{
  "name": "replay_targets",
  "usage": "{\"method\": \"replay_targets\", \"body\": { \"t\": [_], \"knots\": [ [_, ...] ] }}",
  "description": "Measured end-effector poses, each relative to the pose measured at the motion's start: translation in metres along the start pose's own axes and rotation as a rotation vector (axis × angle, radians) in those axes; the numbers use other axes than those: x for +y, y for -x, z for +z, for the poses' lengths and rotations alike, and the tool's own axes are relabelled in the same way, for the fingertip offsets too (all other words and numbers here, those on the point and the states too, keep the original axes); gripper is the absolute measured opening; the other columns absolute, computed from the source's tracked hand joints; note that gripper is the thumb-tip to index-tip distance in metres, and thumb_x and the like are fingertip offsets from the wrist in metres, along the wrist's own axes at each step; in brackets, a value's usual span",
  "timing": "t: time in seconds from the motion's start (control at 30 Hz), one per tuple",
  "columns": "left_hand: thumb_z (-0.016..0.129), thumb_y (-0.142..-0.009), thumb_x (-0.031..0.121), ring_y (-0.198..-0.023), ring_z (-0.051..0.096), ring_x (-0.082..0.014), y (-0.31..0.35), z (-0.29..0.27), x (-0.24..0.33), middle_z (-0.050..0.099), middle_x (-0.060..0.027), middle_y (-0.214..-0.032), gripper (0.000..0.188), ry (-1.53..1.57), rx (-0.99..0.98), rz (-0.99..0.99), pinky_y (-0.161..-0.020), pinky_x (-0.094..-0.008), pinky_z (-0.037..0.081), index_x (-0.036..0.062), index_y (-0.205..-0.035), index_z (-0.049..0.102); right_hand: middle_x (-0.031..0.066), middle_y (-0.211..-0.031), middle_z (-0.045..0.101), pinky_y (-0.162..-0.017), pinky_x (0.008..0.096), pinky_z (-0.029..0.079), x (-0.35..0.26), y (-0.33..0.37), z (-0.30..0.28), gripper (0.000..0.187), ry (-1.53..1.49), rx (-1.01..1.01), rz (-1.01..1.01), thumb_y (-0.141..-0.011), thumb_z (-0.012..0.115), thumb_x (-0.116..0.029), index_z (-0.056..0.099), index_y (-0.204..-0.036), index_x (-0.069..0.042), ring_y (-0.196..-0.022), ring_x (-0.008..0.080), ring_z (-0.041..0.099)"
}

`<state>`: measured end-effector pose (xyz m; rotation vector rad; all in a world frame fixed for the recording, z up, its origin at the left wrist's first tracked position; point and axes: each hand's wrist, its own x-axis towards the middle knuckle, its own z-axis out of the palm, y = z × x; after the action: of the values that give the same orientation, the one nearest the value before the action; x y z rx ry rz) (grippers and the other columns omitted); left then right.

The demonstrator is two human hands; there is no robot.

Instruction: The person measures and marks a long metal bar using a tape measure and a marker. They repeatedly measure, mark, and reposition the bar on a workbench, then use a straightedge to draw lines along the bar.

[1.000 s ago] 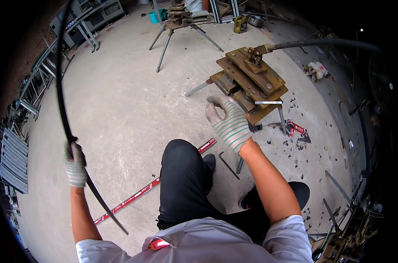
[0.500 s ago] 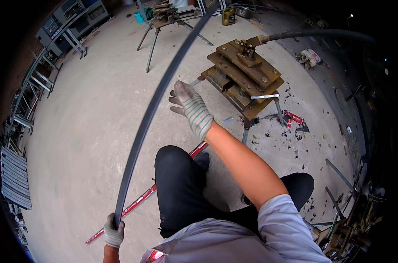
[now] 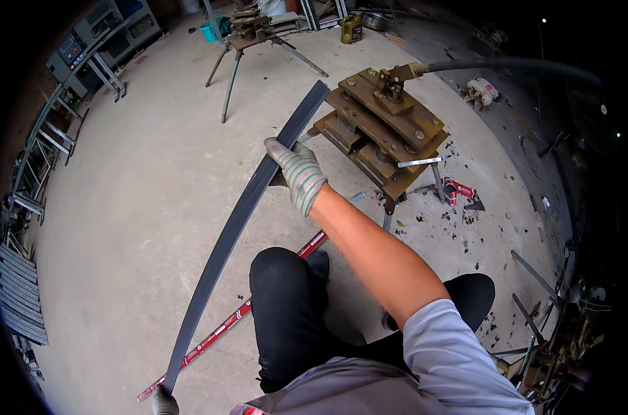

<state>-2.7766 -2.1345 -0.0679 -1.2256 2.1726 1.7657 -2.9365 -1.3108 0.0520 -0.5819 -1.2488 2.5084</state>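
— Around the work? 
— Rusty brown press-like machine on short legs, right ahead, built of stacked plates and bolts. Thick dark hose running off its top to the right. Short bright metal rod sticking out of its right side. Behind, a three-legged metal stand and a yellowish can.

— And the strip itself?
— Long dark flat steel strip, slanting from the lower left up to the machine's left edge, far tip just beside the stacked plates. Crosses above a red spirit level lying on the floor beside the dark trouser knee.

— Hands?
— Right hand, in a striped knit glove, fingers curled over the strip's upper part, closed on it. Left hand, gloved too, at the strip's lower end by the bottom edge; mostly cut off, so cannot tell how tightly closed.

— Anything in the way?
— Machine's left corner close to the strip's tip; touching or not, cannot tell.

— Floor and room?
— Pale bare concrete floor, littered with dark metal scraps near the machine's legs. Grey steel frames and grating along the left. Dark clutter of tools at the lower right.
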Motion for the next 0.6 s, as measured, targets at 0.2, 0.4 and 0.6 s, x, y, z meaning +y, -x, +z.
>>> {"method": "replay_targets", "body": {
  "t": [0.2,0.4,0.6],
  "knots": [
    [0.049,-0.101,0.010,-0.083,0.045,-0.0128,-0.011,0.114,-0.044,0.050,0.0017,-0.089,0.010,-0.770,-0.245,0.429,-0.084,-0.0238,0.042,0.0126,-0.094,0.056,0.0060,-0.094,0.066,-0.066,0.0316,0.061,0.028,0.011,-0.024,0.027,0.197,0.084,0.060,-0.094,0.070,-0.030,0.063,-0.105,-0.005,-0.075,0.0159,0.066],
    [0.052,-0.079,-0.018,-0.081,0.051,-0.0133,0.032,0.210,-0.012,0.053,-0.0038,-0.089,0.034,-0.766,-0.444,0.697,-0.078,-0.0259,0.047,0.0061,-0.103,0.054,0.0094,-0.099,0.068,-0.068,0.0371,0.061,0.051,0.023,-0.049,0.035,0.416,0.196,0.196,-0.094,0.072,-0.035,0.064,-0.107,-0.003,-0.079,0.0209,0.068],
    [0.049,-0.075,-0.019,-0.094,0.057,-0.0161,0.023,0.208,0.006,0.057,-0.0062,-0.100,0.044,-0.754,-0.447,0.600,-0.091,-0.0264,0.048,0.0029,-0.112,0.056,0.0083,-0.100,0.067,-0.068,0.0358,0.059,0.059,0.014,-0.087,0.037,0.269,0.353,0.101,-0.095,0.071,-0.034,0.061,-0.113,-0.004,-0.083,0.0191,0.066]
  ]
}}
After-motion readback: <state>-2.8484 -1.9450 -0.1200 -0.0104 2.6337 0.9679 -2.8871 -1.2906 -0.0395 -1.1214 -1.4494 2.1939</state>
